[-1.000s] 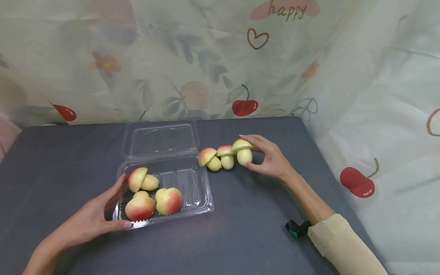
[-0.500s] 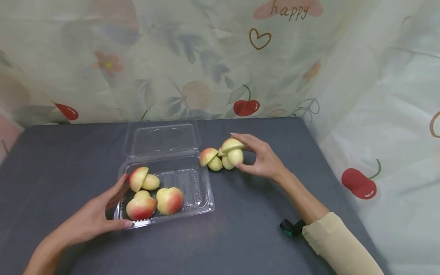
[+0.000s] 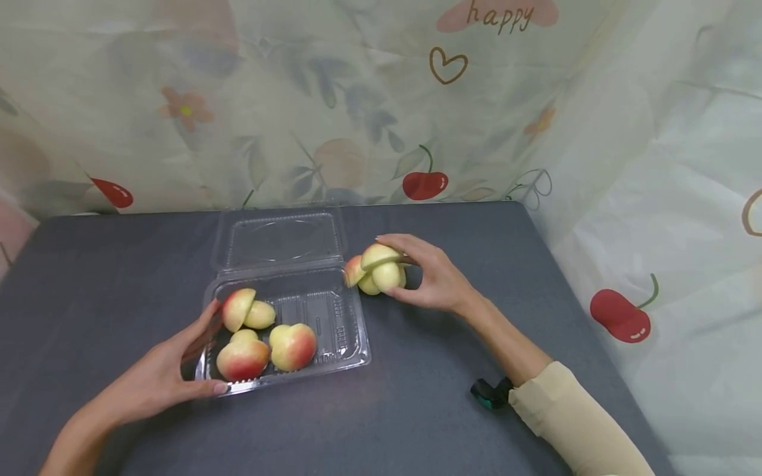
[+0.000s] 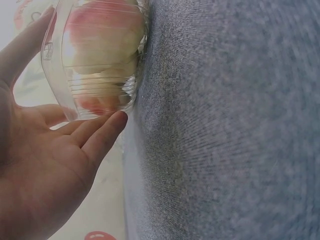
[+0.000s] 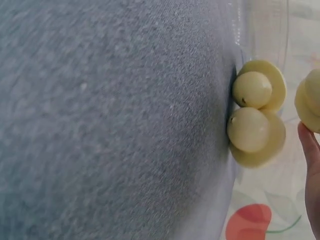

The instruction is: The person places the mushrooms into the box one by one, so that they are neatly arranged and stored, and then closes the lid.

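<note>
My right hand (image 3: pixel 437 281) pinches an imitation mushroom (image 3: pixel 387 272), pale yellow with a reddish cap, between thumb and fingers. In the right wrist view this held mushroom (image 5: pixel 312 95) hangs above the table, apart from two more mushrooms (image 5: pixel 249 131) that stand side by side there. In the head view it overlaps them, partly hiding the pair. My left hand (image 3: pixel 157 377) holds the left side of a clear plastic container (image 3: pixel 348 357), thumb at the front rim and fingers along the side. Inside lie three mushrooms (image 3: pixel 293 347), seen through the wall in the left wrist view.
The container's hinged lid (image 3: pixel 286 239) lies folded back behind its base. All of this is on a dark grey cloth-covered table (image 3: pixel 428 410). Behind and to the right hangs a printed curtain (image 3: pixel 268 99). A black strap device (image 3: pixel 491 393) is at my right wrist.
My right hand has moved left with the pinched mushroom, from beside the two on the table to in front of them. The left hand and container have stayed still.
</note>
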`<state>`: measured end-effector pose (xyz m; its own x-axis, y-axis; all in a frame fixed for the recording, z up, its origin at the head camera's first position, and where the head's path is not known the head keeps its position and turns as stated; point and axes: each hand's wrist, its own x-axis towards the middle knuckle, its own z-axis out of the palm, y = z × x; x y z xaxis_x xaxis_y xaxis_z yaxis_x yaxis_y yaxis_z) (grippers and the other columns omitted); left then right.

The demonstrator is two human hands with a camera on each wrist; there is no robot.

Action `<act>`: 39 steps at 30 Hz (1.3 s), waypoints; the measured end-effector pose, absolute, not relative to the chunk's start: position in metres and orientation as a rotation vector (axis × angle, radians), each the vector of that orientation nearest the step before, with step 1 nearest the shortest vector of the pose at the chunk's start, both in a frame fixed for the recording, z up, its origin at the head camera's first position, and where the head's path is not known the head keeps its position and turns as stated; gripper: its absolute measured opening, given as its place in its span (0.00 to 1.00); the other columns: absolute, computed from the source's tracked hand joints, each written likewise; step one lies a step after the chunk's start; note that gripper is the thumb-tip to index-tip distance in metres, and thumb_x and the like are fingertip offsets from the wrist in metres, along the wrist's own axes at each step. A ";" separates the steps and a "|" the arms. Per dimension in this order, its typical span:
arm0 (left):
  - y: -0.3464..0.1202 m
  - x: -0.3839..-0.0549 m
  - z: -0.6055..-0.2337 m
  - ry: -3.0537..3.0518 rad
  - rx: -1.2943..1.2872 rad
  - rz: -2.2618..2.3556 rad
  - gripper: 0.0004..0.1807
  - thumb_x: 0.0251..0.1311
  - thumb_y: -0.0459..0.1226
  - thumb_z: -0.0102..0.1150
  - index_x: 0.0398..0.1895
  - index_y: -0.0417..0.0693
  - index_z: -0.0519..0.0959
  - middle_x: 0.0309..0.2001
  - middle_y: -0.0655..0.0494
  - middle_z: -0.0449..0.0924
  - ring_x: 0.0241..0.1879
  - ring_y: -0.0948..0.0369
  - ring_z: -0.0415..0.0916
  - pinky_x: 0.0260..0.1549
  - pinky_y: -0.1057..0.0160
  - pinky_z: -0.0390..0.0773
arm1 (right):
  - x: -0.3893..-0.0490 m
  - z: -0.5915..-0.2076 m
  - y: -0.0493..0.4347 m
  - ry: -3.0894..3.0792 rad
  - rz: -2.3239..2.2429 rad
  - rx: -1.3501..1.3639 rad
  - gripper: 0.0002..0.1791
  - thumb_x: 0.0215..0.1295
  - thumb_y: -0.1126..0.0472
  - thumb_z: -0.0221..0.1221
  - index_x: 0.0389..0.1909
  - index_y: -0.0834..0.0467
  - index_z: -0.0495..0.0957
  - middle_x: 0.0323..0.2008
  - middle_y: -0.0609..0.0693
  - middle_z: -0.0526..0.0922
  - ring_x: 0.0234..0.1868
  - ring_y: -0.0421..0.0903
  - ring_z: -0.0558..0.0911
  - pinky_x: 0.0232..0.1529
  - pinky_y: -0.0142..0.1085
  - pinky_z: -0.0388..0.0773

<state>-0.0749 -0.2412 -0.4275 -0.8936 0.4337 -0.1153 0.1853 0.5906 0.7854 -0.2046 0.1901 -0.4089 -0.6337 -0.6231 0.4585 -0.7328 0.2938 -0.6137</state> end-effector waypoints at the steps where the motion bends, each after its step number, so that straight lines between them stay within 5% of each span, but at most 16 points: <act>1: -0.241 -0.075 -0.428 2.526 0.510 1.204 0.67 0.49 0.52 0.76 0.81 0.49 0.37 0.76 0.38 0.53 0.68 0.39 0.62 0.52 0.85 0.58 | -0.205 -0.409 0.188 -2.410 1.261 1.281 0.40 0.52 0.60 0.73 0.68 0.53 0.70 0.64 0.47 0.72 0.60 0.44 0.75 0.55 0.38 0.78; 35: -0.239 -0.075 -0.427 2.539 0.489 1.181 0.68 0.47 0.53 0.76 0.81 0.48 0.38 0.77 0.38 0.50 0.70 0.40 0.58 0.53 0.83 0.59 | -0.211 -0.403 0.121 -2.366 1.118 1.531 0.41 0.51 0.54 0.76 0.66 0.60 0.73 0.62 0.51 0.77 0.64 0.44 0.74 0.63 0.35 0.69; 39: -0.239 -0.075 -0.427 2.543 0.495 1.184 0.68 0.47 0.53 0.76 0.81 0.49 0.38 0.77 0.39 0.50 0.70 0.40 0.57 0.53 0.83 0.59 | -0.209 -0.406 0.114 -2.365 1.125 1.511 0.40 0.51 0.51 0.76 0.66 0.57 0.73 0.62 0.50 0.75 0.63 0.43 0.73 0.59 0.34 0.72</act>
